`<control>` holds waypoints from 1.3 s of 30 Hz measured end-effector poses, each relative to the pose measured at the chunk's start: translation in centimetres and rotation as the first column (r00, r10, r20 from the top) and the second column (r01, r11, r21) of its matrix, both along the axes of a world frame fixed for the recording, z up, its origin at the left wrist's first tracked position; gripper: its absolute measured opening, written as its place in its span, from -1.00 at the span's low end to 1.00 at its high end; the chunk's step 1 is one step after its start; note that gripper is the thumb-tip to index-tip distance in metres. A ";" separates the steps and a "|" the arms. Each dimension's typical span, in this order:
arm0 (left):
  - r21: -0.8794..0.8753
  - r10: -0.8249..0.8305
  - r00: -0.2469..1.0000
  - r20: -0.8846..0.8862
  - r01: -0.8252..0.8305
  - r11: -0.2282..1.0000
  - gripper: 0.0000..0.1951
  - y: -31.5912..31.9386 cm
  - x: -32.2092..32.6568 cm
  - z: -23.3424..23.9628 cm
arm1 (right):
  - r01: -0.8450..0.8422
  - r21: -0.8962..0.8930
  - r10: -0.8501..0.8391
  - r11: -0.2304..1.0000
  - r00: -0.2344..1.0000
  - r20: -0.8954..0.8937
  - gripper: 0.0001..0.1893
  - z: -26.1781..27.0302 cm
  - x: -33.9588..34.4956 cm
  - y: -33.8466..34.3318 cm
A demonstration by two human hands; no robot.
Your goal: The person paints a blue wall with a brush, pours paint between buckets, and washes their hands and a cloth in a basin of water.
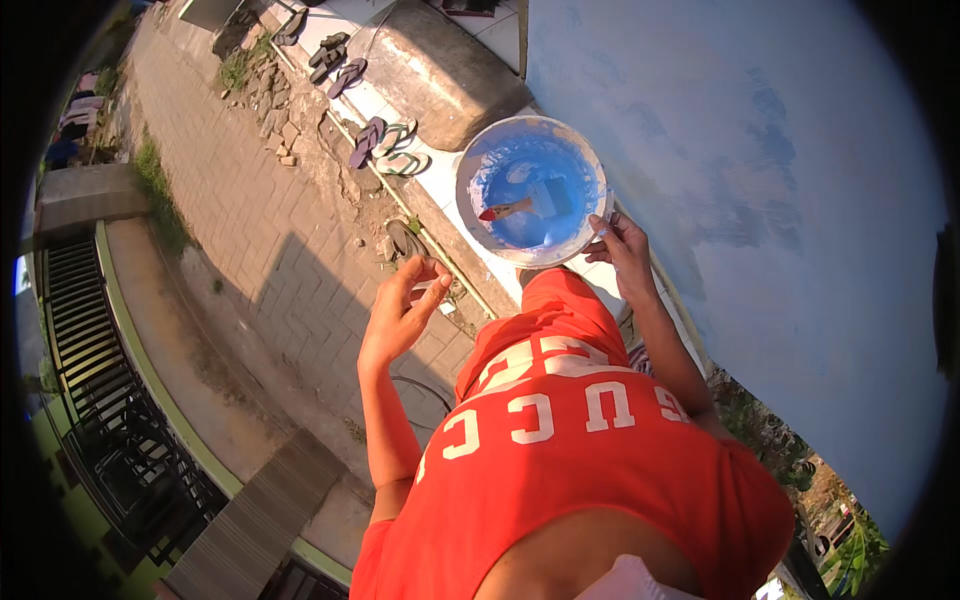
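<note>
My right hand (pixel 624 251) grips the rim of a round whitish bucket (pixel 471 176), thumb over the edge and fingers outside. Blue paint (pixel 517 229) coats the inside of this bucket. A flat paintbrush (pixel 517 208) lies in it, its wooden handle red-tipped and its bristles towards the right, in the paint. Apart from the bucket, to its lower left, my left hand (pixel 405 307) is raised with loosely curled fingers and holds nothing that I can see. Close to the right of the bucket stands a wall (pixel 720 172) with uneven pale and darker blue patches.
Several flip-flops (pixel 367 141) lie along a white tiled ledge (pixel 431 184). A worn concrete block (pixel 435 82) sits beyond the bucket. A thin pole (pixel 442 251) edges the ledge. Left of it runs a paved lane (pixel 247 187) with rubble (pixel 279 127) and a metal fence (pixel 94 337).
</note>
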State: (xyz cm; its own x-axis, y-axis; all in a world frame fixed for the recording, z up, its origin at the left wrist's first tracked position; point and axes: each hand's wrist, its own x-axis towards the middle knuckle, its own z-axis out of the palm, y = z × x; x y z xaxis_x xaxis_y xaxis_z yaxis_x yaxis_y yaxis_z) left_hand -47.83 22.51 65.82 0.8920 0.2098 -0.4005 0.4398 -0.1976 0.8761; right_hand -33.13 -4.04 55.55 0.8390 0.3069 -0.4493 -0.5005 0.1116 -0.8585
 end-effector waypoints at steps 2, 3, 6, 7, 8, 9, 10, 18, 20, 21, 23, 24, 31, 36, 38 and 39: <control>0.105 -0.059 0.997 -0.050 0.064 0.992 -0.69 1.9 2.1 -1.1 | -0.041 -0.019 0.040 0.999 0.999 -0.017 -0.77 -0.5 1.6 2.5; 0.108 -0.052 0.997 -0.055 0.058 0.992 -0.69 3.2 3.6 -0.9 | -0.078 -0.029 0.077 0.997 0.997 -0.027 -0.77 -0.5 2.8 3.9; 0.180 -0.001 0.998 0.058 -0.010 0.984 -0.69 7.8 9.7 1.9 | -0.122 -0.036 0.121 0.992 0.992 -0.019 -0.78 0.0 7.9 8.1; 0.264 0.004 0.995 0.098 -0.030 0.964 -0.68 9.8 12.3 3.8 | -0.145 -0.038 0.144 0.989 0.989 -0.014 -0.77 0.5 9.3 9.7; 0.294 -0.013 0.991 0.135 -0.027 0.955 -0.62 11.9 14.3 5.8 | -0.146 -0.047 0.146 0.988 0.989 -0.004 -0.76 1.1 10.3 11.4; 0.321 -0.023 0.984 0.176 -0.035 0.946 -0.55 14.1 15.3 7.4 | -0.147 -0.046 0.147 0.988 0.989 -0.008 -0.76 1.2 10.3 12.9; 0.351 -0.040 0.959 0.282 -0.064 0.934 -0.47 16.4 17.8 8.4 | -0.162 -0.070 0.160 0.984 0.987 -0.024 -0.76 1.2 11.5 14.0; 0.059 -0.069 0.483 0.873 0.036 0.998 -0.05 28.8 38.9 19.9 | -0.160 -0.141 0.162 0.977 0.987 0.001 -0.76 5.3 23.5 21.1; 0.103 -0.150 0.406 0.901 0.136 0.985 -0.05 31.4 43.0 22.8 | -0.165 -0.111 0.166 0.980 0.986 -0.002 -0.76 5.6 26.1 24.1; 0.121 -0.189 0.373 0.909 0.197 0.973 -0.05 32.4 45.7 23.5 | -0.144 -0.108 0.146 0.984 0.989 0.011 -0.76 5.8 27.4 25.3; 0.170 -0.273 0.317 0.908 0.315 0.934 -0.04 34.3 51.4 24.8 | -0.106 -0.070 0.106 0.992 0.994 -0.008 -0.75 6.1 30.3 28.0; 0.188 -0.311 0.290 0.905 0.384 0.904 -0.04 35.2 54.6 24.6 | -0.088 -0.089 0.088 0.992 0.996 -0.009 -0.74 5.6 31.6 28.9; 0.289 -0.553 0.129 0.823 0.743 0.604 -0.07 40.4 77.8 26.0 | 0.190 -0.202 -0.200 0.961 0.979 -0.029 -0.78 8.7 43.3 38.0; 0.064 -0.532 0.488 0.692 0.693 0.718 -0.01 41.3 90.5 25.4 | 0.434 -0.103 -0.442 0.895 0.894 -0.071 -0.80 13.2 54.0 42.8; 0.115 -0.634 0.544 0.551 0.702 0.702 -0.06 39.7 92.2 22.7 | 0.506 -0.102 -0.515 0.856 0.852 -0.095 -0.80 13.0 55.1 42.5; 0.141 -0.663 0.552 0.506 0.706 0.694 -0.08 39.6 94.3 22.4 | 0.535 -0.093 -0.543 0.840 0.833 -0.110 -0.81 13.8 57.2 43.0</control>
